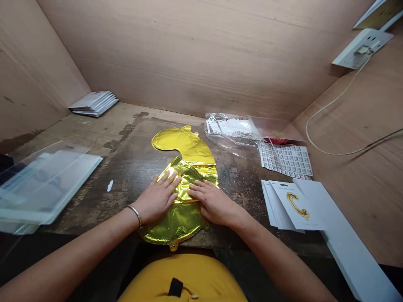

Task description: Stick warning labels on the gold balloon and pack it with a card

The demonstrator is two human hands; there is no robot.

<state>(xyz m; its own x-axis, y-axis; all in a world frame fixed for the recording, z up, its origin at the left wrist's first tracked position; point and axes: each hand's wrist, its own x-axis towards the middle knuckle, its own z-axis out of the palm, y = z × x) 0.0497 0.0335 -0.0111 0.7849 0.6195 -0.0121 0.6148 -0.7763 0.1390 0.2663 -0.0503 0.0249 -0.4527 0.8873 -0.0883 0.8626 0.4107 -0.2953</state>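
A worn wooden bench [78, 126] is enclosed by pale plywood panels [201, 54], with a white wall socket [362, 49] mounted at right.

Cards printed with a gold C [292, 205] lie right, below a label sheet [285, 159]; a plastic bag [231, 128] behind; a white wall socket [362, 48] above.

1. The foil balloon [185, 147] is shiny gold, with greenish-yellow reflections.
2. The sheet of labels [285, 160] is white, with small red and grey rows.
3. The white card [278, 201] shows a gold letter C [296, 205].
4. The wooden bench [239, 176] is dark brown, with pale stains.
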